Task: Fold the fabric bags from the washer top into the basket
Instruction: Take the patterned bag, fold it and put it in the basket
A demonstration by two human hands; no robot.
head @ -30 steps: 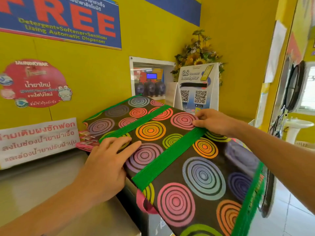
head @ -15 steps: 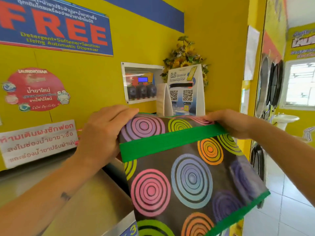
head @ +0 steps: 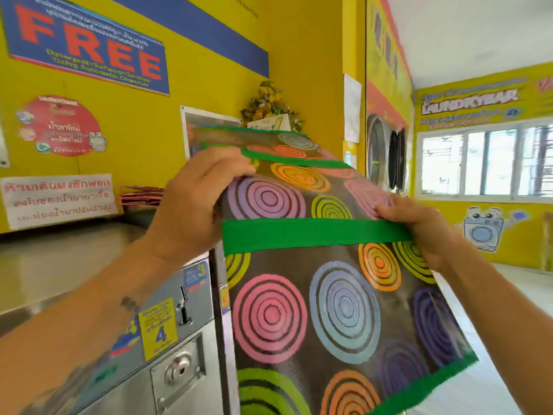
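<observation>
A black fabric bag (head: 338,310) with coloured rings and green straps hangs in the air in front of me, beside the washer. My left hand (head: 194,208) grips its left edge near the fold, and my right hand (head: 419,232) pinches the right end of the green strap. The bag's top part bends back over the fold and its lower part hangs down freely. The steel washer top (head: 59,256) lies to the left, below my left arm. No basket is in view.
More folded fabric (head: 140,196) lies at the back of the washer top against the yellow wall. The washer fronts (head: 167,348) numbered 3 and 4 stand below. Dryers (head: 386,160) line the right wall, and a tiled floor (head: 508,295) opens to the right.
Both hands lifted the bag off the washer top and swung it up and to the right. My view turned right with it.
</observation>
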